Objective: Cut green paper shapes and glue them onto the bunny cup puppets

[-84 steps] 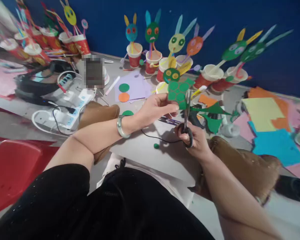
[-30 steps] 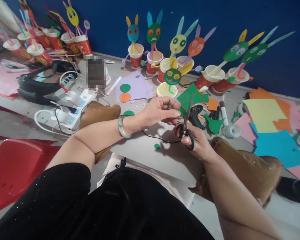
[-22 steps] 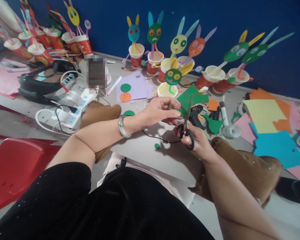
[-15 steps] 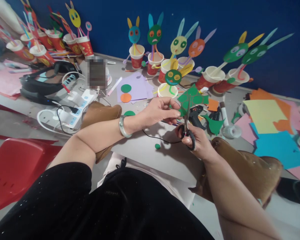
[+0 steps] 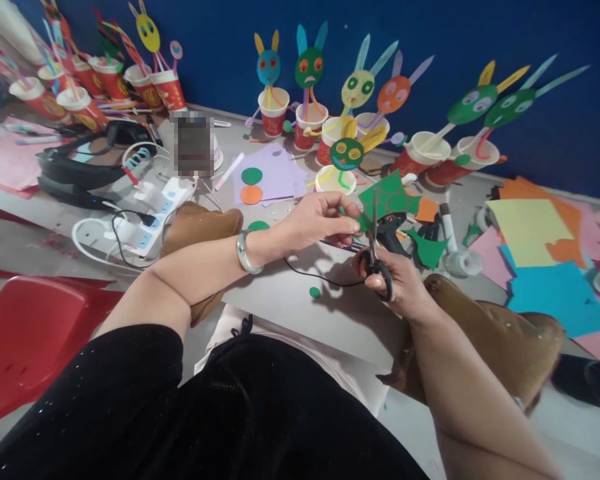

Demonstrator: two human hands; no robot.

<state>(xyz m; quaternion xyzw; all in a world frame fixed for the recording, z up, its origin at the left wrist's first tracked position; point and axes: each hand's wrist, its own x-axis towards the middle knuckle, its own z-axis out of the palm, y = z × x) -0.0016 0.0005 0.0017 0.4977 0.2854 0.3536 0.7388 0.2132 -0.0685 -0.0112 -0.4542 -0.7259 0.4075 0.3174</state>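
Green paper [image 5: 391, 199] marked with round outlines sits at two o'clock from the left hand [image 5: 323, 221], which pinches a green bit [image 5: 364, 223] between thumb and fingers; whether that joins the paper is unclear. The right hand [image 5: 401, 280] grips black-handled scissors [image 5: 373, 248], blades toward twelve o'clock. On the surface [image 5: 273, 293], a small green disc [image 5: 315, 293] lies at six o'clock from the left hand.

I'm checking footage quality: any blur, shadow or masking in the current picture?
Head view: far-left cups look smeared; a rectangular patch near the power strip is pixelated; soft shadow darkens the table below the right hand.
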